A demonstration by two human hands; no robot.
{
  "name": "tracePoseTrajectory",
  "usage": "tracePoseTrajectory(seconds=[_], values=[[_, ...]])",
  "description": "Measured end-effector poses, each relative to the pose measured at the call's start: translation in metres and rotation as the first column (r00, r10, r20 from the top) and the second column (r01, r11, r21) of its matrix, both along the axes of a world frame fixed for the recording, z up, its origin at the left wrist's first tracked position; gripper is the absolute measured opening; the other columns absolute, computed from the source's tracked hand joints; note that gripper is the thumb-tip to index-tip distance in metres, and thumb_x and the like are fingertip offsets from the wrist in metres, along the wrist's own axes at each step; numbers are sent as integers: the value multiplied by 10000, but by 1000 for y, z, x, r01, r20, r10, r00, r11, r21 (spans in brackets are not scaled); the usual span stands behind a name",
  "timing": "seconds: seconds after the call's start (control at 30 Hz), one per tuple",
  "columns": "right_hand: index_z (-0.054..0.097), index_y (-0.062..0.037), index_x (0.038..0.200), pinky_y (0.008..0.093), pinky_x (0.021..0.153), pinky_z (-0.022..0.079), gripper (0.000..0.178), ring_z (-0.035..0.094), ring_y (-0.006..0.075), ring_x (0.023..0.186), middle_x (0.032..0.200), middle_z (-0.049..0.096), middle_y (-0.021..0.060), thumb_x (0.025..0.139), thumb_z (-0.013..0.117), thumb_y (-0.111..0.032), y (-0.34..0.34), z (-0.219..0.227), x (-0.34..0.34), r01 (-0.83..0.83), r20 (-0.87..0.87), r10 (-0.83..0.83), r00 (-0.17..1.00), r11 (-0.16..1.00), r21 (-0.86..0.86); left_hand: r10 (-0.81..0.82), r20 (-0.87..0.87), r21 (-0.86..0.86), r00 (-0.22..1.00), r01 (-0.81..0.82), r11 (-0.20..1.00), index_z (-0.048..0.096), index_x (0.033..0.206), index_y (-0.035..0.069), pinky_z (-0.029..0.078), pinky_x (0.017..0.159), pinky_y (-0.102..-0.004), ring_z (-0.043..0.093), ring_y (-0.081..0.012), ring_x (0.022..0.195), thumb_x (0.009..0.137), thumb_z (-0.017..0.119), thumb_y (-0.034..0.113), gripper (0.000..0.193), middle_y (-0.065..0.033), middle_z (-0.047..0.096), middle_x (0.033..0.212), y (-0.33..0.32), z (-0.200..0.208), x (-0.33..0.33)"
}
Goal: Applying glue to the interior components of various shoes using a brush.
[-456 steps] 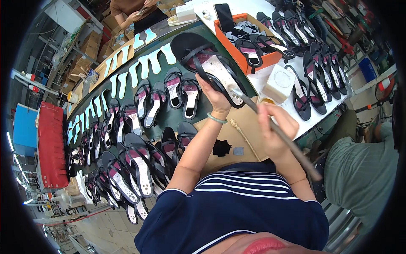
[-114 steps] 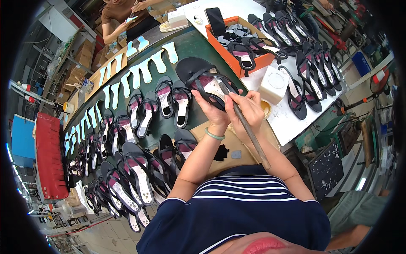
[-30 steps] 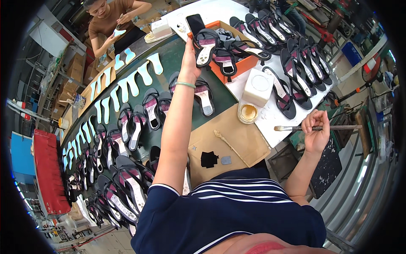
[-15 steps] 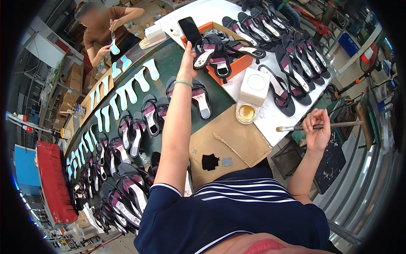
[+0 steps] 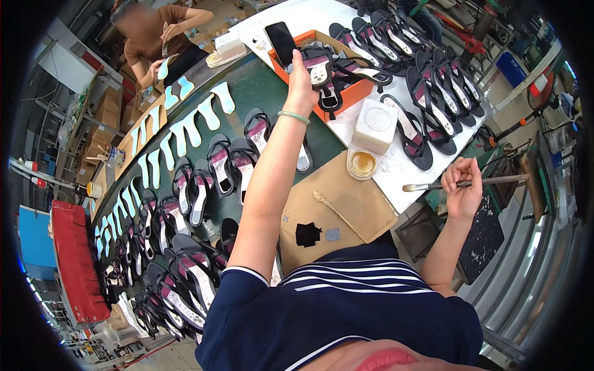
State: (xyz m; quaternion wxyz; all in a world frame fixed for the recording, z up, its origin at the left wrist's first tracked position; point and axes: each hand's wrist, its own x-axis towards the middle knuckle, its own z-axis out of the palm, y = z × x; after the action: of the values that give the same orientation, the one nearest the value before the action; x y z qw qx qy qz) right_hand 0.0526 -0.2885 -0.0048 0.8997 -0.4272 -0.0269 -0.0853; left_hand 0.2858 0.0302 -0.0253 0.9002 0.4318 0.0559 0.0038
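My left hand [image 5: 302, 81] reaches far out over the orange shoebox, closed on the edge of a black thong sandal [image 5: 319, 69] with a pale patterned footbed. Most of its fingers are hidden. Other dark sandals [image 5: 359, 70] lie at the box beside it. My right hand [image 5: 461, 188] grips a long paintbrush [image 5: 504, 180] by the handle, its bristles pointing left over the white table's edge. Left of the bristles, a small tub of yellowish glue [image 5: 362, 164] stands against a white square container [image 5: 376, 127].
Rows of sandals [image 5: 219, 166] and pale insoles [image 5: 182, 139] cover the green table at left; more sandals [image 5: 427, 93] stand at right. A phone [image 5: 281, 44] leans at the orange box [image 5: 352, 94]. Cardboard [image 5: 297, 204] bears a glue-crusted stick [image 5: 337, 214]. A co-worker [image 5: 162, 40] handles an insole across the table.
My left hand has shifted right with the sandal. My right hand and the brush have barely moved. Across the table, the co-worker's insole has been raised slightly.
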Motion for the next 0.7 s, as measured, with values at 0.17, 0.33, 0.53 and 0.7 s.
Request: tracePoseTrajectory(seconds=[0.17, 0.33, 0.53, 0.7], values=[[519, -12, 829, 263, 479, 313, 396, 383, 121, 518, 653, 434, 44, 1037, 352, -304, -7, 0, -2, 12, 5, -12, 1000, 1000, -10, 53, -88, -16, 995, -54, 998, 554, 1091, 13, 566, 684, -441, 669, -314, 756, 1009, 333, 496, 538, -145, 674, 925, -5, -19, 10], [523, -10, 837, 262, 481, 311, 392, 384, 123, 523, 654, 437, 47, 1037, 352, -301, -10, -2, -4, 29, -6, -29, 1000, 1000, -4, 5, -79, -43, 997, -9, 999, 534, 1108, -25, 561, 730, -477, 654, -357, 804, 1015, 336, 471, 543, -196, 651, 976, -3, -25, 13], [543, -7, 859, 270, 488, 302, 374, 386, 132, 534, 653, 441, 43, 1026, 379, -298, -16, -7, -2, 31, -2, -31, 1000, 999, 33, -120, -48, -5, 992, 120, 993, 556, 1125, -52, 533, 793, -471, 633, -367, 863, 1011, 318, 498, 610, -214, 646, 1009, 1, -22, 7], [573, -9, 866, 272, 514, 313, 368, 403, 133, 559, 647, 452, 37, 1015, 414, -305, -33, -6, 0, 65, 22, -66, 998, 996, 54, -65, -38, 69, 997, 68, 995, 540, 1127, -88, 517, 808, -432, 632, -323, 874, 982, 390, 530, 653, -184, 638, 1003, 15, -28, -5]])
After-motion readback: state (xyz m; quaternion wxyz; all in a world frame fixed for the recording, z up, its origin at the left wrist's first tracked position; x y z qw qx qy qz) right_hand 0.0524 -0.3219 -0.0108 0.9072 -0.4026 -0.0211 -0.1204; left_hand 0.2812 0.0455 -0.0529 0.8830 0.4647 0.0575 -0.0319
